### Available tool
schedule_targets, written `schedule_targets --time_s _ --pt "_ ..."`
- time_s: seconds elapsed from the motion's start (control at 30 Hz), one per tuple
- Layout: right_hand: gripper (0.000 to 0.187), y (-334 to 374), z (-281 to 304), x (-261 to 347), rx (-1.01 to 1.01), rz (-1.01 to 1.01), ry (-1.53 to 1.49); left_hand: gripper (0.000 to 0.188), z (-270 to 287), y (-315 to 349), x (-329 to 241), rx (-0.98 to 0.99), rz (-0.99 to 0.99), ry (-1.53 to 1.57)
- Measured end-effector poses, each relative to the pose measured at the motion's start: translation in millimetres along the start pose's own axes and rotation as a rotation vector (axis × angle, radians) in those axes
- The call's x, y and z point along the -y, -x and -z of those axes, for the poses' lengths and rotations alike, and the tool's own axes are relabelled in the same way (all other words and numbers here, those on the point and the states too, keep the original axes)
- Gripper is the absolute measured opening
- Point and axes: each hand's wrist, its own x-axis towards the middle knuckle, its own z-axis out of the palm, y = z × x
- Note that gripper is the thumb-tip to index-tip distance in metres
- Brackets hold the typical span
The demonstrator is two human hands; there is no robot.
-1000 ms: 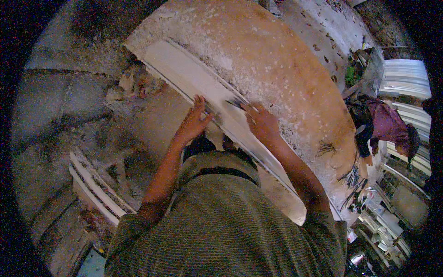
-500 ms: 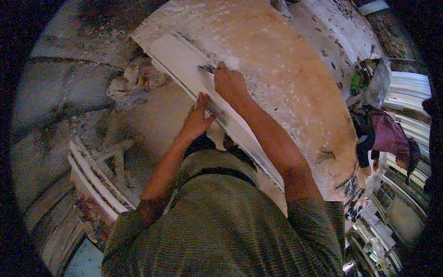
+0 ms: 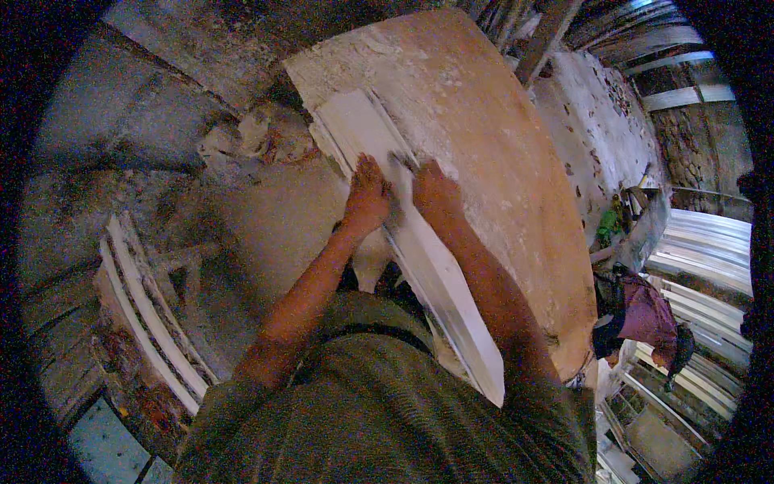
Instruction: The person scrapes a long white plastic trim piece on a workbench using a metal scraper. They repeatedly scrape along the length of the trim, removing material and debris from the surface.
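Note:
A long white moulding (image 3: 439, 266), plaster-like with lengthwise ridges, lies slantwise along the near edge of a dusty orange-brown table (image 3: 500, 129). My left hand (image 3: 368, 198) is closed on the moulding's near edge, its fingers together on the top face. Just to the right, my right hand (image 3: 436, 192) is closed around a small dark blade-like tool (image 3: 401, 160), whose tip points at the moulding's face. Its handle is hidden in the fist, and blur hides the tool's exact kind. The two hands are close together but apart.
Curved white strips (image 3: 149, 315) stand at the lower left. Crumpled debris (image 3: 256, 133) lies beyond the table's left edge. Another person in a maroon top (image 3: 647, 316) bends over at the right, near stacked pale lengths (image 3: 701, 250). A post (image 3: 548, 40) rises behind the table.
My view has shifted, and the table and moulding appear lower and turned. My right hand has come nearer along the moulding and now sits beside my left, still gripping the dark tool.

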Motion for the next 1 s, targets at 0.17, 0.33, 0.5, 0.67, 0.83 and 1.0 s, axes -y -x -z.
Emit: schedule_targets --time_s 0.17,0.33,0.5,0.67,0.83,1.0 --pt "0.025 -154 -11 74 -0.209 0.293 0.018 0.068 27 2 16 -0.001 -0.198 0.029" --pt "0.026 -122 -31 50 -0.059 0.07 -0.007 0.069 62 -2 20 0.315 -0.093 0.114" --pt "0.03 76 -52 -46 -0.246 -0.15 -0.35 0.071 76 -6 25 0.322 -0.232 0.095" --pt "0.027 18 -103 -26 -0.31 -0.239 -0.285 0.073 81 -7 26 0.422 -0.208 0.013" --pt "0.022 -152 -96 94 -0.566 -0.194 -0.478 0.073 109 -6 21 0.426 -0.224 0.033" --pt "0.02 -108 -57 72 -0.373 -0.277 -0.564 0.074 145 -6 32 0.389 -0.072 0.174"
